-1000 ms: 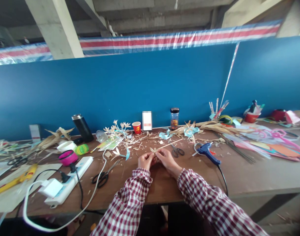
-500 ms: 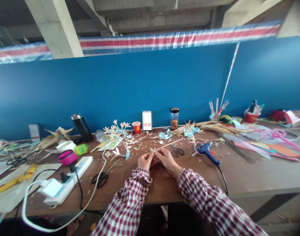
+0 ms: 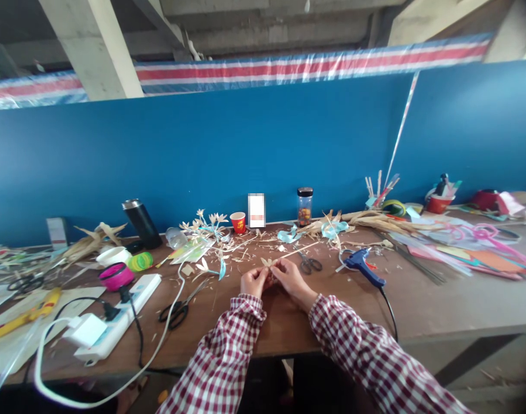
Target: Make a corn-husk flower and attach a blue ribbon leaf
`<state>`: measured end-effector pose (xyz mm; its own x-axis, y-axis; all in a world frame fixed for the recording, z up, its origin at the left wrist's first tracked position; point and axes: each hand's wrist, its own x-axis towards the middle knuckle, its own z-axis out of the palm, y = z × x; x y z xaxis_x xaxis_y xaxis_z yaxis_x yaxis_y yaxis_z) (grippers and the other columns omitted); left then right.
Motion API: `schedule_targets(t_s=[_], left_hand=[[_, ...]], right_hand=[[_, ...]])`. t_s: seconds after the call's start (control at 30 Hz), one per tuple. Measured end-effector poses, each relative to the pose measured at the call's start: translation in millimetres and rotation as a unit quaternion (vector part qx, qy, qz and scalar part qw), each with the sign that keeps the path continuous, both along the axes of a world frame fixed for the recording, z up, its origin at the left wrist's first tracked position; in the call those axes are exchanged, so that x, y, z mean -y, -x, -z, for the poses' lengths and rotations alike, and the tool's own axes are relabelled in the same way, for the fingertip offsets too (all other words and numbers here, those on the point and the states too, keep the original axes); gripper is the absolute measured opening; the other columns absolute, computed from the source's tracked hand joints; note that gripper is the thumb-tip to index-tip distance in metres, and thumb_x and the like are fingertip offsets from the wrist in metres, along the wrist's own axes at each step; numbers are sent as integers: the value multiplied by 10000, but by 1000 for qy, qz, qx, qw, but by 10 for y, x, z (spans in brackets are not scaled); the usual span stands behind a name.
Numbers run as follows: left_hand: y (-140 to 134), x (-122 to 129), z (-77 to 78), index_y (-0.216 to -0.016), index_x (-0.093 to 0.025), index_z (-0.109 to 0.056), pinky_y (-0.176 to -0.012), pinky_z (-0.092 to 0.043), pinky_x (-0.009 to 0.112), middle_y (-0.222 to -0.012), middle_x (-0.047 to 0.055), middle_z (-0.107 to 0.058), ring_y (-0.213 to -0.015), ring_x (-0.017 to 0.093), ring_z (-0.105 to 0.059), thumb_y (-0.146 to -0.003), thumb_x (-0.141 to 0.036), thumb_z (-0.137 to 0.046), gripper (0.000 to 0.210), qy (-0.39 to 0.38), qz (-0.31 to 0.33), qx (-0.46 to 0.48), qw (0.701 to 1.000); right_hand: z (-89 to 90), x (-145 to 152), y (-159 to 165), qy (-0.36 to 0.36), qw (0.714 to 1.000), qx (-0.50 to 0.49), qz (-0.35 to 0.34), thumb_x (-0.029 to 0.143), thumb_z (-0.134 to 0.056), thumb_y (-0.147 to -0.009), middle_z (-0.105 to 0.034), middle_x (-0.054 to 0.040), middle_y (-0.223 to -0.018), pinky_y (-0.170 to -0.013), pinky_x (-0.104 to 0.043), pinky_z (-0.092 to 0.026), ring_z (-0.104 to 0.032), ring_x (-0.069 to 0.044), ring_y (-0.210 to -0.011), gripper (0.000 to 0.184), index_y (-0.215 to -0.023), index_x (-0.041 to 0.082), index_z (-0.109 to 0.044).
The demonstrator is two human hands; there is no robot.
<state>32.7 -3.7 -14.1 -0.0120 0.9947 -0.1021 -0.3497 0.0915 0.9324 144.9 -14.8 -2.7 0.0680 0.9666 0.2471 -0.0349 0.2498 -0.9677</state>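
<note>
Scissors (image 3: pixel 309 264) (glue gun (image 3: pixel 364 268) farther right) crowd the right hand (image 3: pixel 292 280).

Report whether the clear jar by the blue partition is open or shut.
Shut: the jar stands upright with its black lid across the top. Whether the lid is screwed tight, I cannot tell.
</note>
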Motion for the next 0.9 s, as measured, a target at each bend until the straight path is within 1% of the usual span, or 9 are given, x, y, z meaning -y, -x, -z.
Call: schedule_targets(t_s=[0.1,0.23,0.47,0.7,0.8,0.9], left_hand=[[-10,37,-50,-660,-130,-664,-502,-518,232,-531,-1,-616,-483,104,-571,-592,-276,-738,177,4,-11,-16,1000],[-13,79,-93,-671,-128,-658,-469,-517,244,-528,6,-613,-475,119,-570,-599,-308,-731,207,-25,-8,-50,998],[7,46,-17,-723,-130,-681,-515,-529,267,-564,22,-644,-509,146,-606,-609,-329,-720,233,-66,1,-68,995],[-8,26,4,-729,-127,-685,-546,-532,275,-570,21,-650,-525,146,-610,-585,-332,-734,254,-58,8,-31,998],[-15,33,-17,-701,-129,-676,-537,-528,270,-567,15,-645,-509,135,-600,-574,-296,-742,220,-37,-2,-24,999],[-16,45,-46,-689,-125,-666,-527,-521,258,-554,9,-635,-495,124,-588,-580,-264,-736,190,-26,-17,-34,999]], right_hand=[[-14,12,0,-2,1000,-2,-4,313,-592,-684,-562,21,-607,-504,-219,-415,-502,-106,-543,162,-687,158,-543],[16,1,1,4,1000,-5,-11,309,-585,-693,-566,18,-598,-496,-232,-429,-515,-115,-528,154,-699,164,-536],[72,-39,4,13,1000,-10,4,382,-628,-669,-584,5,-594,-477,-232,-433,-533,-132,-542,221,-679,177,-547],[66,-36,-9,-4,1000,-2,7,359,-611,-681,-577,11,-615,-510,-230,-433,-523,-121,-556,203,-694,167,-547],[57,-35,-1,-5,1000,6,6,357,-600,-686,-565,18,-597,-507,-227,-422,-508,-113,-537,204,-693,161,-546],[34,-21,5,-13,999,38,11,338,-583,-705,-559,15,-593,-507,-228,-416,-504,-116,-535,184,-689,160,-540]])
